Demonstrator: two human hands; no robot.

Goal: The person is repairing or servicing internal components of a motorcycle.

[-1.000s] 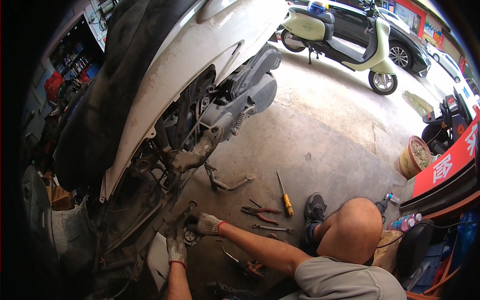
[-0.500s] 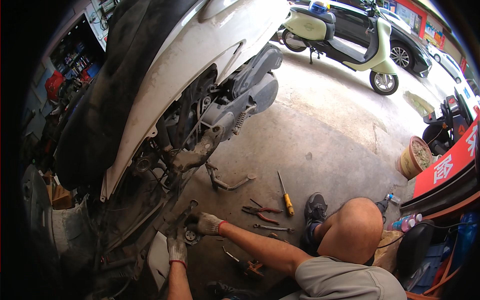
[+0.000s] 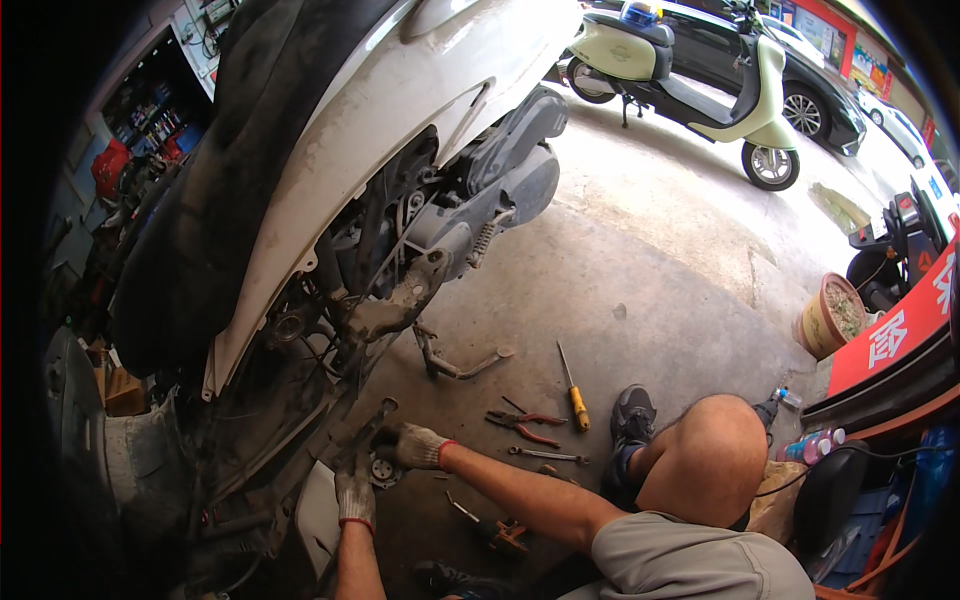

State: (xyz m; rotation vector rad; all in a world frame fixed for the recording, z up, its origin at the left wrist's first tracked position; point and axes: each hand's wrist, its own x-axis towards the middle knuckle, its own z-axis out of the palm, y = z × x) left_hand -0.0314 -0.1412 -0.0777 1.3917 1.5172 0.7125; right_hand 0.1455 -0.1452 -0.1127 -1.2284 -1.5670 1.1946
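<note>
A scooter (image 3: 400, 120) with white side panels and a black seat stands before me, its lower frame exposed. My left hand (image 3: 355, 493), in a pale work glove with dirty fingers, reaches up under the frame with its fingers curled in. From the right comes my right hand (image 3: 418, 447), also gloved, its fingers bent near the left fingertips. What either hand grips is too dark to make out. Just below and between them shows a round metal part (image 3: 382, 469). A ring-ended metal piece (image 3: 388, 405) sticks out above the right hand. A white panel (image 3: 318, 515) lies beside my left forearm.
On the floor to the right lie red-handled pliers (image 3: 527, 424), a yellow-handled screwdriver (image 3: 577, 400), a wrench (image 3: 548, 456) and a power drill (image 3: 503, 537). The scooter's stand (image 3: 455, 368) juts out. Farther off are a pale green scooter (image 3: 690, 90) and a planter (image 3: 832, 315).
</note>
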